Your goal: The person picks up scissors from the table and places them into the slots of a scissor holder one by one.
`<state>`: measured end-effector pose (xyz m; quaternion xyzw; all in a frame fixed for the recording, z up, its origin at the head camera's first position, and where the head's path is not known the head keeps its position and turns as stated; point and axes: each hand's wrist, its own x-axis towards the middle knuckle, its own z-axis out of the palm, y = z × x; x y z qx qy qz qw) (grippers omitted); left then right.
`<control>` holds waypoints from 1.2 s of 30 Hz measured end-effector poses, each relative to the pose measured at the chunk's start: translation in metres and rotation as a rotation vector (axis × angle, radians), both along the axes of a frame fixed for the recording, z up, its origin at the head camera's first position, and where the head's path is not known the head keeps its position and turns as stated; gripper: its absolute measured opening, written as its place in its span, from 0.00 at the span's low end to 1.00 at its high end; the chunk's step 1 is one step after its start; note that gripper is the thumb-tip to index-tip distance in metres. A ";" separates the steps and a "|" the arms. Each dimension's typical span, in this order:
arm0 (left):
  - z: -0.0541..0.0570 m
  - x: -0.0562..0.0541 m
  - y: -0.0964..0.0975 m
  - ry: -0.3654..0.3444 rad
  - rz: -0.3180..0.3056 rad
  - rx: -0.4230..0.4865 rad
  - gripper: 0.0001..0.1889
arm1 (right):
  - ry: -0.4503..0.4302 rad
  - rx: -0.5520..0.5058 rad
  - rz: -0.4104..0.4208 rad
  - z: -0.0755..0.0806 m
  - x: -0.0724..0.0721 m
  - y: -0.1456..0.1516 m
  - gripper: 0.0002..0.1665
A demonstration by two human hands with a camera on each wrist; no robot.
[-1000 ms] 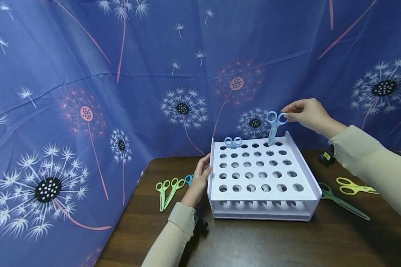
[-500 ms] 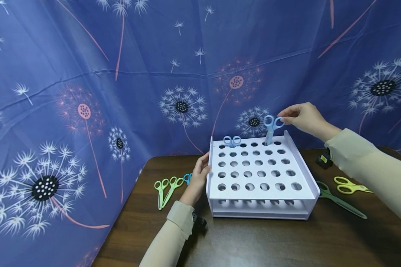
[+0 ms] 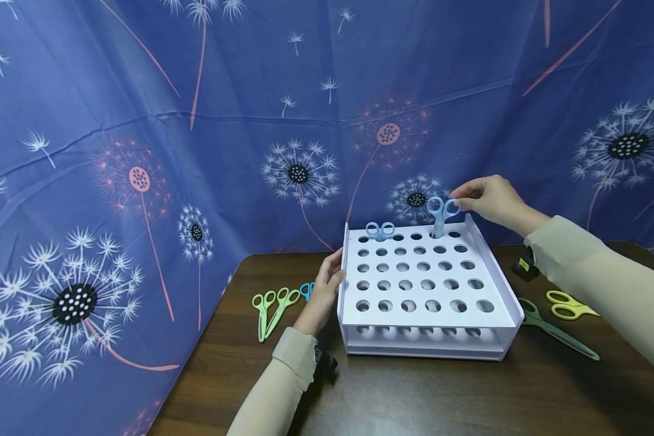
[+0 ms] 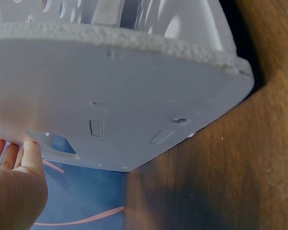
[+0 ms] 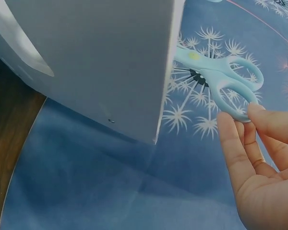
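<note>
Between thumb and fingers my right hand (image 3: 496, 198) pinches one handle loop of light blue scissors (image 3: 440, 212). Their blades point down into a back-row hole of the white rack (image 3: 414, 318). Close by, in the right wrist view, the fingertips hold the edge of that loop (image 5: 235, 98). A second pair of light blue scissors (image 3: 380, 231) stands in the back row farther left, only its loops showing above the board. My left hand (image 3: 323, 293) rests against the rack's left side wall; in the left wrist view the fingertips touch the wall (image 4: 86, 81) beside its cutout.
Two light green scissors (image 3: 272, 312) lie left of the rack, with blue scissors (image 3: 306, 290) partly hidden behind the left hand. Dark green scissors (image 3: 561, 333) and yellow scissors (image 3: 569, 306) lie to its right. A patterned blue cloth (image 3: 240, 194) hangs behind the table (image 3: 403, 393).
The right hand has lowered the light blue scissors, their blades sinking deeper into the back-row hole. The left hand stays at the rack's side.
</note>
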<state>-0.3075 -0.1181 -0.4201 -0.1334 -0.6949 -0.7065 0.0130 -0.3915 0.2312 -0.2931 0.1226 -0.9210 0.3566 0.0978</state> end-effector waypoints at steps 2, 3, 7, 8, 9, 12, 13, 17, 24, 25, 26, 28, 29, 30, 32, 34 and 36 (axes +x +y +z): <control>0.000 0.000 0.000 0.000 0.002 -0.003 0.27 | 0.007 0.005 0.002 -0.002 0.000 0.000 0.13; -0.001 0.000 0.000 0.000 0.002 -0.004 0.27 | 0.011 0.007 0.003 -0.003 0.000 -0.001 0.13; 0.000 -0.002 0.000 -0.013 0.007 -0.004 0.27 | 0.009 0.015 0.015 -0.006 0.000 -0.003 0.12; 0.001 -0.002 0.000 -0.017 0.006 -0.002 0.27 | 0.006 0.016 0.017 -0.006 0.000 -0.003 0.12; 0.002 -0.001 -0.001 -0.022 0.004 0.002 0.27 | 0.002 0.016 0.017 -0.007 0.000 -0.004 0.12; 0.009 0.003 0.000 -0.026 -0.004 -0.001 0.27 | -0.012 0.017 0.016 -0.009 0.000 -0.004 0.12; 0.012 0.006 0.000 -0.026 -0.006 -0.006 0.27 | -0.015 0.016 0.018 -0.009 0.000 -0.004 0.12; 0.021 0.013 0.001 -0.018 -0.011 -0.023 0.28 | -0.024 0.023 0.026 -0.012 0.000 -0.005 0.12; 0.003 0.001 -0.001 -0.020 0.001 -0.001 0.27 | -0.045 0.024 0.029 -0.018 -0.001 -0.008 0.12; 0.000 0.000 -0.001 -0.016 0.005 -0.004 0.27 | -0.048 0.023 0.031 -0.019 -0.001 -0.008 0.12; -0.001 -0.001 -0.001 -0.013 0.010 -0.006 0.27 | -0.049 0.023 0.034 -0.021 -0.001 -0.008 0.12; -0.003 -0.002 -0.001 -0.004 0.013 -0.006 0.27 | -0.050 0.024 0.033 -0.022 -0.001 -0.008 0.11; -0.003 -0.002 -0.001 -0.006 0.014 -0.006 0.27 | -0.051 0.025 0.032 -0.023 -0.002 -0.008 0.11; -0.003 -0.002 -0.001 -0.005 0.014 -0.005 0.27 | -0.054 0.027 0.031 -0.024 -0.002 -0.008 0.11; -0.003 -0.001 -0.001 -0.004 0.013 -0.006 0.27 | -0.064 0.031 0.028 -0.024 -0.002 -0.009 0.11; -0.002 -0.001 -0.001 -0.002 0.011 -0.005 0.27 | -0.075 0.033 0.032 -0.024 -0.002 -0.009 0.12; -0.002 -0.002 -0.001 0.002 0.010 -0.006 0.27 | -0.082 0.031 0.041 -0.024 -0.002 -0.009 0.12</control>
